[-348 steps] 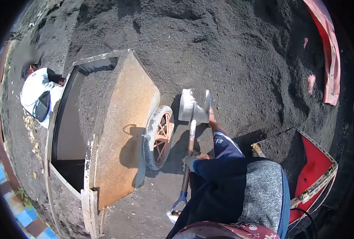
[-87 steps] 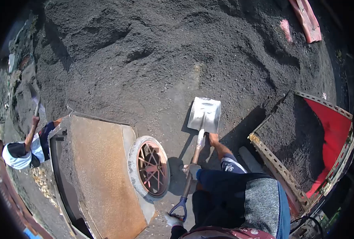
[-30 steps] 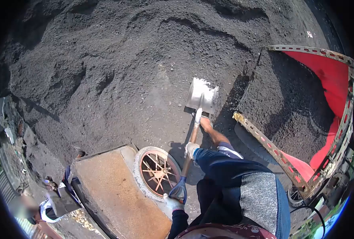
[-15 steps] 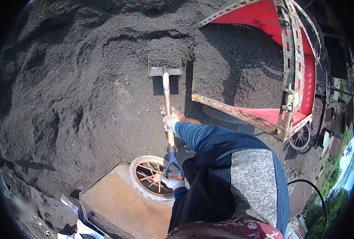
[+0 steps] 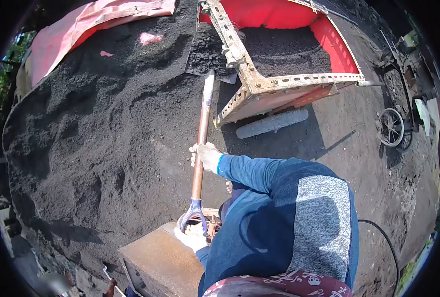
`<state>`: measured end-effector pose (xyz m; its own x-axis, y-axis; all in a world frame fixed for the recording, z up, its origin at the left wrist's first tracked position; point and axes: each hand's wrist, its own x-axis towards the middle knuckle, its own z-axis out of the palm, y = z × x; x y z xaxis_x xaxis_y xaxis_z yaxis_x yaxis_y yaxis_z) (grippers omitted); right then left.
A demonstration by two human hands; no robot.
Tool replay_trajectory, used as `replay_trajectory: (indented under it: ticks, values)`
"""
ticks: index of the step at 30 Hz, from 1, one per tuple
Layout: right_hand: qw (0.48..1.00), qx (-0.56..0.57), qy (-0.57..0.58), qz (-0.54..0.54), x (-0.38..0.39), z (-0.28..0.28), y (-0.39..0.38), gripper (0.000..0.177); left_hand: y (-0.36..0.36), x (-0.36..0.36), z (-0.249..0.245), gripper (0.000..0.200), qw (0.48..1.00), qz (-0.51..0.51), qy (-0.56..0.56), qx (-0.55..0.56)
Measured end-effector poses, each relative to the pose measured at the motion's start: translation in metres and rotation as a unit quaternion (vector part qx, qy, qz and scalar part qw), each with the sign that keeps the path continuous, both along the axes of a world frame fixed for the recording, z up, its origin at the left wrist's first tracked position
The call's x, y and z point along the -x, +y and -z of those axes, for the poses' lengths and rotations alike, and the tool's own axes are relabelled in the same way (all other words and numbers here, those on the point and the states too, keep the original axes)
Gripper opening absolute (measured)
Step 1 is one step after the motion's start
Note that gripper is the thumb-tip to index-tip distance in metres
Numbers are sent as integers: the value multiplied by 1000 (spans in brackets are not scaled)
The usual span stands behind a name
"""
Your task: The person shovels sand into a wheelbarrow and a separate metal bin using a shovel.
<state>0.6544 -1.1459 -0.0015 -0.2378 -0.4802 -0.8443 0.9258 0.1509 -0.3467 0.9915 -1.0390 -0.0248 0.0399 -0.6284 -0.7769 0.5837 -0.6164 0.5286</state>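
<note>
Both my hands, in whitish gloves, grip one shovel [image 5: 203,119] with a wooden shaft and a blue D-shaped grip. My left hand [image 5: 193,238] is closed on the D-grip, low in the view. Further up, my right hand [image 5: 208,156] wraps round the middle of the shaft. The blade [image 5: 193,72] carries a heap of dark, coarse grit [image 5: 205,52]. It is beside the near left corner of a red-lined cart [image 5: 284,81] with a perforated metal frame; the frame hides part of the blade's right edge. Dark grit also lies inside the cart.
A large dark grit pile [image 5: 96,128] spreads across the left, with a red-and-white sheet [image 5: 101,20] behind it. A rusty-topped box [image 5: 165,260] and a partly hidden wheel stand near my left hand. Another spoked wheel [image 5: 391,127] is at right. A black cable [image 5: 383,237] curves beside me.
My view has turned, and the cart now appears higher. The loaded blade has come up against the cart's frame corner. Both hands still hold the shovel, and the wheel near the grip is now mostly hidden.
</note>
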Motion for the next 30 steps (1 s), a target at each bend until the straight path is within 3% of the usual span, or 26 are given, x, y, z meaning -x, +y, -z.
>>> replay_trajectory:
  ticks: [2,4,6,7,9,11,12,13,15,17,19,21,23,26,28,29,30]
  values:
    - [991,91,-68,64,35,-17,4,7,-20,-11,2,26,992,37,-61,100]
    - [980,156,-80,89,55,-25,-2,9,-34,31,-61,29,894,125,-315,294]
    - [967,222,-98,72,61,-48,-1,13,-25,79,-174,23,792,188,-406,416]
    - [968,222,-106,52,55,-69,6,14,-18,90,-206,25,819,152,-365,415]
    - [960,249,-130,17,35,-94,16,13,-3,66,-216,24,862,141,-332,356]
    - [965,235,-110,-35,10,-91,19,13,12,21,-181,26,738,156,-456,471]
    - [964,241,-93,-55,-4,-80,18,14,30,24,-190,31,758,147,-465,434]
    - [972,204,-81,-78,-15,-87,22,14,35,7,-164,36,944,-62,-239,218]
    - [971,183,-17,-156,-35,-75,26,13,68,-7,-153,40,983,-61,-115,129]
    - [969,169,-63,-168,-49,-59,27,12,91,6,-153,43,986,-117,-119,26]
    - [959,136,-87,-232,-67,-26,24,11,127,-12,-105,50,985,-164,-45,16]
    - [955,62,-97,-275,-84,17,24,11,126,48,-156,42,971,-215,-69,-83]
    - [941,-24,-74,-329,-105,70,34,5,181,9,-70,40,967,-208,-129,-66]
    - [912,-123,-100,-379,-140,151,70,8,204,19,-42,41,935,-241,-224,-128]
    - [892,-190,-61,-406,-166,193,101,11,236,7,-19,42,920,-276,-188,-205]
    - [862,-183,3,-473,-187,268,136,14,250,-3,-10,43,917,-282,-159,-234]
    - [908,-149,-96,-380,-198,333,172,6,262,-16,0,44,915,-279,-139,-256]
